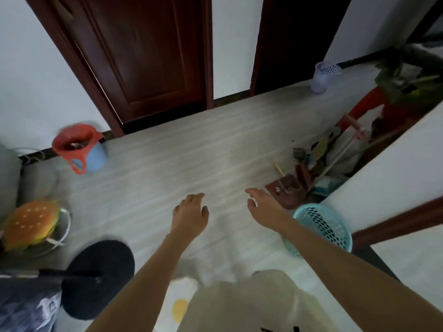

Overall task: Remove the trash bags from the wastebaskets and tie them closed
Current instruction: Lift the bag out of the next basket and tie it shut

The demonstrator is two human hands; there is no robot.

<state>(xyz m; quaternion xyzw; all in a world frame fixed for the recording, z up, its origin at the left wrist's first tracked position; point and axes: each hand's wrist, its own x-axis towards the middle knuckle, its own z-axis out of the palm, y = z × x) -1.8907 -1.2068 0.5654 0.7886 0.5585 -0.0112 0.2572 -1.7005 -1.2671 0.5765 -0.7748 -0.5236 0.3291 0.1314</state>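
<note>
A light blue wastebasket (97,155) stands at the far left by the wall, lined with a red trash bag (72,142) whose handles hang over the rim; some rubbish shows inside. A teal mesh wastebasket (323,226) stands at the right, just beyond my right forearm, with no bag visible in it. A pale lilac mesh wastebasket (322,76) sits far back by the wall. My left hand (190,215) and my right hand (262,207) reach forward over the floor, fingers relaxed, holding nothing.
A dark wooden door (143,56) faces me, with a dark doorway to its right. A black round fan base (98,279) lies low left. A burger-shaped cushion (31,222) rests on a stool. A dustpan (287,188), broom and clutter fill the right corner.
</note>
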